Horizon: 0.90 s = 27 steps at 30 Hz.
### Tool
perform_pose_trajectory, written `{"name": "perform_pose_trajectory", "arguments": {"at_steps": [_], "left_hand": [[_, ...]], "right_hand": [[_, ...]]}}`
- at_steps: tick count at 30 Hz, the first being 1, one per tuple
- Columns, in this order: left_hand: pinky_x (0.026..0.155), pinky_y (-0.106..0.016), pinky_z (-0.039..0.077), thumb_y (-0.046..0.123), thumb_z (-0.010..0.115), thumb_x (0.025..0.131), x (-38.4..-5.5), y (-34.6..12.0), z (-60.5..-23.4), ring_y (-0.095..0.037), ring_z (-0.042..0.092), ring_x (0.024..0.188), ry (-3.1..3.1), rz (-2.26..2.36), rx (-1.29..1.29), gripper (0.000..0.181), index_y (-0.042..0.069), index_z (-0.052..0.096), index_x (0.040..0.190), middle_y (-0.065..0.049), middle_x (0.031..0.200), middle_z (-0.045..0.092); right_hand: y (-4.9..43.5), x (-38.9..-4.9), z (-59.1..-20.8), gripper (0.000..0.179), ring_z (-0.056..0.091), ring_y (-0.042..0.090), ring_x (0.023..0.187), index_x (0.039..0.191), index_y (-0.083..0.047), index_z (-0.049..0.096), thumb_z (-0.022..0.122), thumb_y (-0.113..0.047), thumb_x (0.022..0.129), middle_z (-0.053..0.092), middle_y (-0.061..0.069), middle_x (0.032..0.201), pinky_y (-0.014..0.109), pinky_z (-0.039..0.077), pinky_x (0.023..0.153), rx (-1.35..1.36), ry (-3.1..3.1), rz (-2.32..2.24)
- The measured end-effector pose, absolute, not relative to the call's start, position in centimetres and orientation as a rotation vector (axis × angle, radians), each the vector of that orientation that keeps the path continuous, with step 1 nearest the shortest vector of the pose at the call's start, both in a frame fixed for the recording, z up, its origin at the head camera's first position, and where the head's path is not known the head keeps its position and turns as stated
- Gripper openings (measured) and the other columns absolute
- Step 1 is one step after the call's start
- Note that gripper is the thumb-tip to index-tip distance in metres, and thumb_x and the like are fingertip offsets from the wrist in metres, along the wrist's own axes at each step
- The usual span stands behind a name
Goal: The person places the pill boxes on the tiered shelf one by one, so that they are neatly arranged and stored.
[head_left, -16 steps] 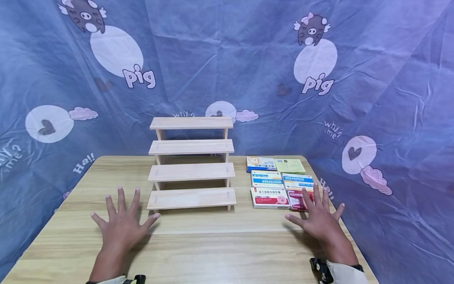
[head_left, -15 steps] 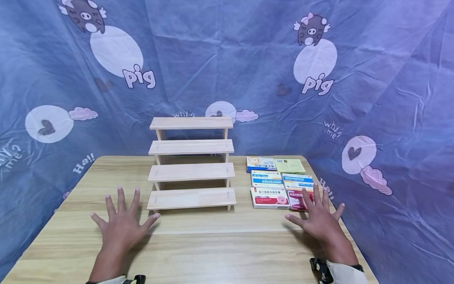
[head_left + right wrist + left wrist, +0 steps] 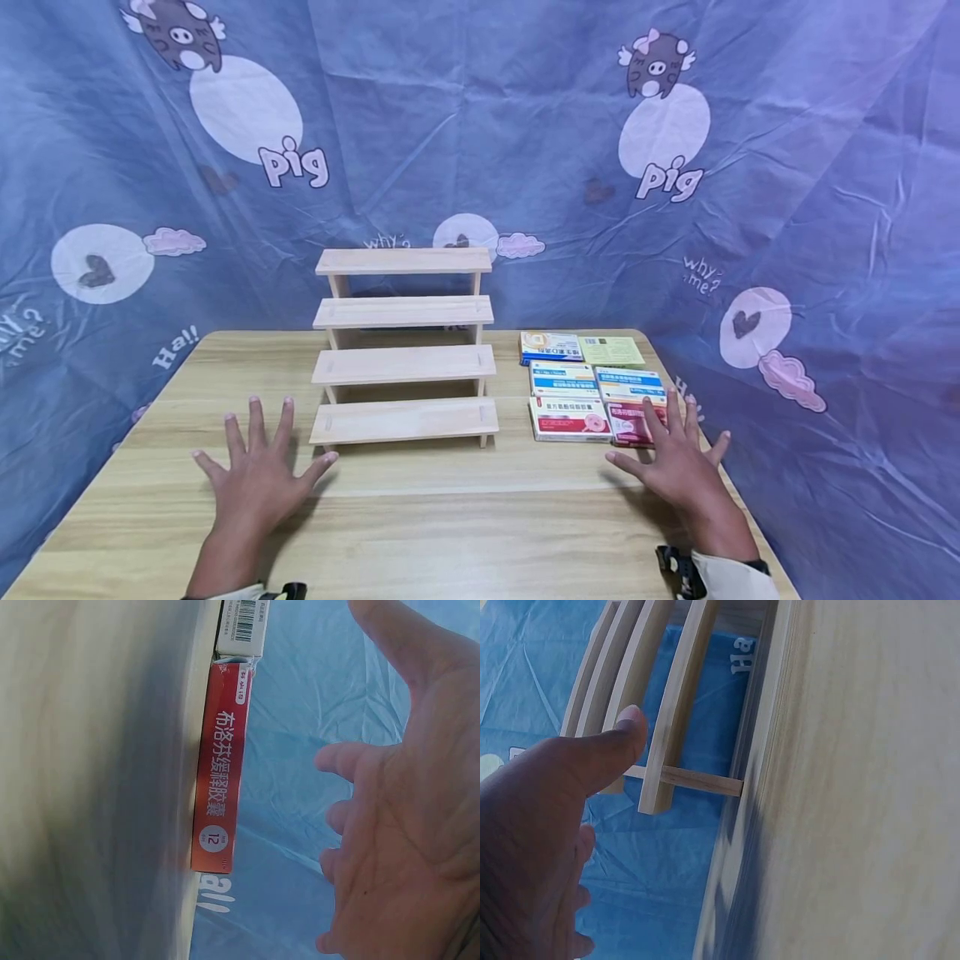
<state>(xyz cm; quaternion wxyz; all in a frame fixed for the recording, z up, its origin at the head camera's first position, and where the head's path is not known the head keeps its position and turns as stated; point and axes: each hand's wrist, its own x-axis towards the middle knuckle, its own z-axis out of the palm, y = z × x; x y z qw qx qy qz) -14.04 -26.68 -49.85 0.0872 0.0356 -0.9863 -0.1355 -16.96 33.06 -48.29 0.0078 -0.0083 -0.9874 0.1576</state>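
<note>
My left hand (image 3: 258,487) is held with its fingers spread over the table, just left of a four-step wooden display rack (image 3: 405,421). Nothing is in it; the left wrist view shows the thumb (image 3: 619,746) in front of the rack's boards. Fingers spread as well, my right hand (image 3: 678,471) hangs over the table at the right. Its fingertips partly cover a red medicine box (image 3: 628,422) in the head view, but the right wrist view shows a gap between hand and box. Beside it lie a white-and-red box (image 3: 572,419) and two blue-and-white boxes (image 3: 564,380).
A blue-and-white box with an orange print (image 3: 551,346) and a pale green box (image 3: 611,351) lie at the back right of the wooden table (image 3: 420,542). A blue printed cloth (image 3: 525,125) hangs behind and along the sides.
The head view has shifted very slightly. Both hands, the rack and the boxes keep their places.
</note>
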Motion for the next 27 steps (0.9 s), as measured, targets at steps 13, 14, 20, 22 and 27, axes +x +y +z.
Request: {"name": "perform_pose_trajectory", "arguments": {"at_steps": [13,14,20,22,27], "left_hand": [[0.112,-0.094,0.015,0.053,0.077,0.099,-15.2,-26.8,-51.6,-0.07,0.013,0.159,-2.792,-0.82,-0.122,0.114,0.018,0.003,0.178,-0.031,0.182,-0.002],[0.112,-0.093,0.018,0.05,0.078,0.099,-15.3,-26.8,-51.8,-0.071,0.015,0.158,-2.776,-0.858,-0.134,0.113,0.018,0.003,0.178,-0.03,0.182,-0.001],[0.112,-0.088,0.03,0.038,0.078,0.102,-16.0,-27.0,-52.9,-0.07,0.024,0.155,-2.699,-1.026,-0.186,0.11,0.018,0.001,0.178,-0.03,0.181,0.003],[0.116,-0.083,0.032,0.033,0.077,0.103,-16.3,-27.0,-53.2,-0.068,0.026,0.156,-2.662,-1.097,-0.212,0.107,0.019,0.001,0.178,-0.03,0.18,0.007],[0.124,-0.016,0.031,0.02,0.075,0.105,-16.9,-26.8,-53.9,-0.06,0.04,0.151,-2.551,-1.254,-0.286,0.101,0.02,0.006,0.178,-0.03,0.178,0.014]], "right_hand": [[34.2,-17.3,-49.0,0.128,-0.014,0.064,0.163,0.175,-0.005,0.017,0.075,-0.077,0.087,-0.016,0.034,0.178,0.095,-0.016,0.11,-0.033,-3.055,0.589],[34.3,-17.3,-49.0,0.128,-0.014,0.064,0.163,0.175,-0.005,0.017,0.075,-0.077,0.087,-0.016,0.034,0.178,0.095,-0.016,0.11,-0.035,-3.059,0.597],[34.6,-17.7,-48.7,0.128,-0.014,0.064,0.162,0.175,-0.004,0.016,0.075,-0.076,0.087,-0.01,0.038,0.177,0.096,-0.012,0.11,-0.049,-3.085,0.641],[34.8,-17.7,-48.8,0.128,-0.014,0.065,0.162,0.175,-0.004,0.015,0.076,-0.076,0.087,-0.009,0.039,0.177,0.097,-0.011,0.11,-0.057,-3.091,0.655],[35.5,-17.8,-49.2,0.126,-0.011,0.067,0.161,0.174,-0.002,0.017,0.077,-0.072,0.088,-0.007,0.041,0.176,0.098,-0.004,0.11,-0.059,-3.086,0.679]]}}
